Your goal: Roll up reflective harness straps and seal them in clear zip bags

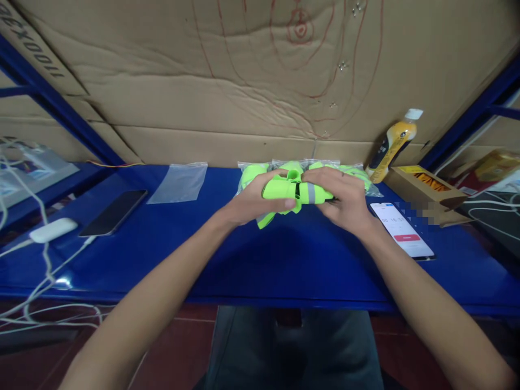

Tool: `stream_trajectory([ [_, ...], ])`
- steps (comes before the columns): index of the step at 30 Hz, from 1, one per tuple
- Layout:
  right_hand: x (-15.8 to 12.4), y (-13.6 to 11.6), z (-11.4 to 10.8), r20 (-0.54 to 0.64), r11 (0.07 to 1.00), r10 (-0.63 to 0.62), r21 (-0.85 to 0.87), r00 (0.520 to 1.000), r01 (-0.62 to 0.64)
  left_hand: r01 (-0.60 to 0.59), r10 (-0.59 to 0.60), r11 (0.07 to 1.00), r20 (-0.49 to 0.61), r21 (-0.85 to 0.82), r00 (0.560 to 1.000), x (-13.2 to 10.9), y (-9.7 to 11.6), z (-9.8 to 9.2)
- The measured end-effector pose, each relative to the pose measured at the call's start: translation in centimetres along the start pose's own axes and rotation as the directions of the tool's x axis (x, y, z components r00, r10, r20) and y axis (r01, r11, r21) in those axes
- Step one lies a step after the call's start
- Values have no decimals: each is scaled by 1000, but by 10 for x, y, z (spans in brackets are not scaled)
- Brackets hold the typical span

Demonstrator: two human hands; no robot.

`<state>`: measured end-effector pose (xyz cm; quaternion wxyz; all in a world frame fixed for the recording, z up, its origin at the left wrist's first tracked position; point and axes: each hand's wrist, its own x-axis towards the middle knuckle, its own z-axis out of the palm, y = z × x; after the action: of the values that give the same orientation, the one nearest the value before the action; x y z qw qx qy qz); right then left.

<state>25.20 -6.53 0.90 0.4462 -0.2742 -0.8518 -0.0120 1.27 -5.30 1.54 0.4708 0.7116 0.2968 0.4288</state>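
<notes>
Between my two hands is a bundled neon-yellow reflective strap (pixel 280 189) with a grey reflective band and a black piece at its middle. My left hand (pixel 252 199) grips the bundle's left end, thumb along its near side. Around the right end my right hand (pixel 343 197) is closed, fingers over the top. A loose end of the strap hangs below the left thumb. Behind the hands, several clear plastic bags (pixel 254 172) packed with the same neon-yellow material lie in a row, partly hidden by my hands. To the left lies a flat clear plastic bag (pixel 179 183) with nothing visible inside.
The blue table (pixel 244 271) runs to a cardboard wall (pixel 162 103). At right are a drink bottle (pixel 392 145), an open cardboard box (pixel 430 189) and a phone showing a timer (pixel 406 233). A dark phone (pixel 116 213), a white device (pixel 53 230) and cables occupy the left.
</notes>
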Motion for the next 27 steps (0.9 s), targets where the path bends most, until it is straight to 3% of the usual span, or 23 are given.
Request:
stream_trajectory([
  [3, -10, 7, 20, -100, 993, -44, -112, 994, 33, 71, -118, 963, -173, -259, 978, 3, -2, 17],
  [9, -18, 7, 48, -217, 948, -189, -293, 958, 121, 43, -192, 925, -367, -377, 910, 1, 5, 30],
  [11, -17, 6, 48, -187, 929, -219, -340, 958, 146, 80, -260, 879, -333, -470, 907, -4, 10, 29],
  [16, -15, 6, 48, -181, 864, -317, -459, 931, 205, 315, -453, 702, -60, -639, 889, -8, 19, 21],
  [20, -12, -8, 55, -210, 924, -306, -301, 929, 236, 253, -470, 652, -119, -715, 875, -2, 12, 16],
  [23, -7, -22, 56, -217, 985, -164, -92, 962, 147, 117, -376, 749, -272, -653, 886, 2, 5, 16],
  [25, -2, -26, 55, -256, 998, -29, 44, 966, 42, -43, -190, 874, -422, -484, 886, 3, 2, 17],
  [27, 2, -25, 53, -319, 980, 125, 185, 940, -68, -175, 53, 967, -522, -187, 851, 1, 0, 19],
])
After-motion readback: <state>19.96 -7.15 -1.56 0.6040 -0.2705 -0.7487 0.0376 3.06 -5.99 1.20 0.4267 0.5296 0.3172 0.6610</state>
